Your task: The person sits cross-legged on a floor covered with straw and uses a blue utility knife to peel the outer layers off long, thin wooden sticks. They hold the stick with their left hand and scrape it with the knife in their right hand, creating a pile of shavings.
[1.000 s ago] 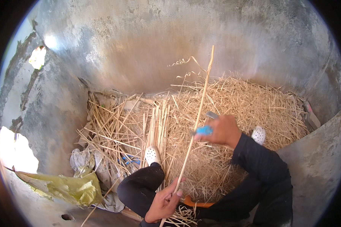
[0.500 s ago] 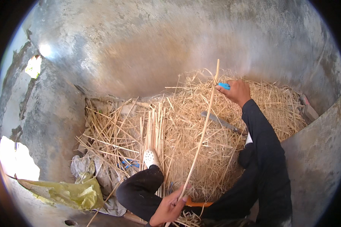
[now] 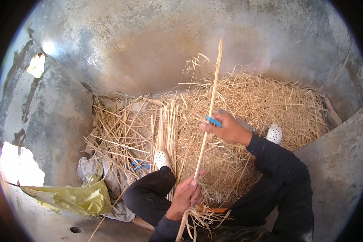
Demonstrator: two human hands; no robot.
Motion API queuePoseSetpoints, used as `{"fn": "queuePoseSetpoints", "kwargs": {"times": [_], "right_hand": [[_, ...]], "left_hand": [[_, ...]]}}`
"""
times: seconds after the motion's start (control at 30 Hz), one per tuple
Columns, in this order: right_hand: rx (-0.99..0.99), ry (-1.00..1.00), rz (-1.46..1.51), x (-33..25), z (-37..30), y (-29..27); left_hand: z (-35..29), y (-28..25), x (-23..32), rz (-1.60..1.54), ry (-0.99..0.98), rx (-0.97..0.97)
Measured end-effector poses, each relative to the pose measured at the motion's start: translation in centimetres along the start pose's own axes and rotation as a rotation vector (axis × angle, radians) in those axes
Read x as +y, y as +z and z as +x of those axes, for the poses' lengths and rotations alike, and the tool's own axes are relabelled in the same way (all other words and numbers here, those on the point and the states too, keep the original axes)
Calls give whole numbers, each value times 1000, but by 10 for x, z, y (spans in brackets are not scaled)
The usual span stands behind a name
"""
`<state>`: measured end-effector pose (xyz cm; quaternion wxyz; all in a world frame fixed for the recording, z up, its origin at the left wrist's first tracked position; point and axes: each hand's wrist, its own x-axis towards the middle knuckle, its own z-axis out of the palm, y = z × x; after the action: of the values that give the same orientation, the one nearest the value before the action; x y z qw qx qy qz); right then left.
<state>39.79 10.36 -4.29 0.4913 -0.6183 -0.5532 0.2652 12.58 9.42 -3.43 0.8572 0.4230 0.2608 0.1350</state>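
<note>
A long pale strip of split cane or bamboo (image 3: 215, 80) slants up from my lap past the straw to in front of the wall. My left hand (image 3: 186, 196) grips it low, with its butt end running down below the fist. Higher up, my right hand (image 3: 228, 128) is closed round a small blue-handled tool (image 3: 214, 121) set against the strip at about mid-length. Its blade is too small to make out. Thin curled shavings (image 3: 205, 218) hang beside my left hand, and a loose curl (image 3: 195, 60) shows near the strip's far end.
Straw-like shavings (image 3: 278, 101) cover the floor, with a large knife blade (image 3: 244, 124) partly behind my right hand. Several strips (image 3: 165, 125) lie by my left clog (image 3: 162, 158); my right clog (image 3: 274, 133) rests on straw. A yellow-green sack (image 3: 76, 199) lies left. Concrete walls (image 3: 149, 40) surround me.
My right hand and the blue-handled tool have come down along the strip toward me. My left hand has risen slightly with the strip, and shavings now show beside it.
</note>
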Motion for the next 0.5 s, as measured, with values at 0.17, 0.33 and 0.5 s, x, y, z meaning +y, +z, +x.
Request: {"fn": "queuePoseSetpoints", "kwargs": {"times": [0.17,0.33,0.5], "right_hand": [[29,88,243,-13,3,8],[131,-31,-24,-28,16,-15],[93,-118,-592,-52,36,-33]], "left_hand": [[29,-11,-18,528,147,52],[39,5,48,1547,938,402],[8,31,143,1319,1589,217]]}}
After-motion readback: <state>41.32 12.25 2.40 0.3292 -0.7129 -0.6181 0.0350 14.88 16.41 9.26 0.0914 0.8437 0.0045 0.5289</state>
